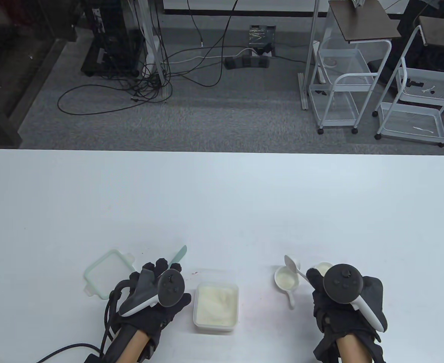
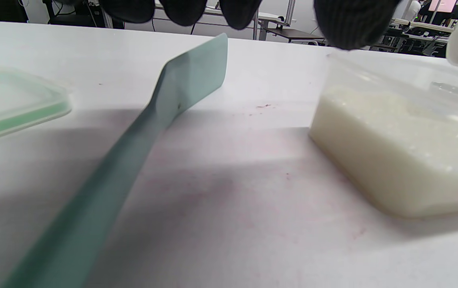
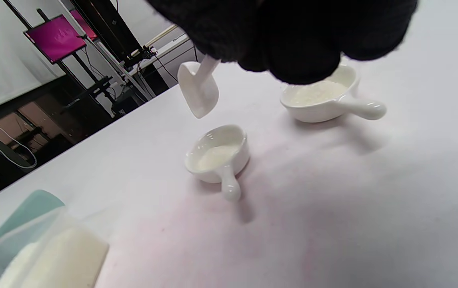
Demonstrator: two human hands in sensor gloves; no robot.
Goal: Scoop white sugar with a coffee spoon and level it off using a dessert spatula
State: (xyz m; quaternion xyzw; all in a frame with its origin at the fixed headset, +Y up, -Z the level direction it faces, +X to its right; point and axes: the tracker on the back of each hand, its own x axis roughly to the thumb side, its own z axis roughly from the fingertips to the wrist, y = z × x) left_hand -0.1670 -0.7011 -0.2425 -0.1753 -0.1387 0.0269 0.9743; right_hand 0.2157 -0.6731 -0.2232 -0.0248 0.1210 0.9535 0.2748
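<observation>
The left hand (image 1: 150, 293) grips the green dessert spatula (image 2: 141, 132), its blade pointing away past the fingertips. Just right of that hand sits the open container of white sugar (image 1: 216, 307); a lid (image 1: 106, 274) lies to its left. The right hand (image 1: 345, 298) holds the coffee spoon (image 3: 199, 90) above a small handled dish (image 3: 217, 158); the spoon looks empty, though its bowl is hard to see. A second dish (image 3: 325, 100) sits partly under the right fingers.

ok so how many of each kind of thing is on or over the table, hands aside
small handled dishes: 2
spoon: 1
spatula: 1
sugar tub: 1
lid: 1
total: 6
</observation>
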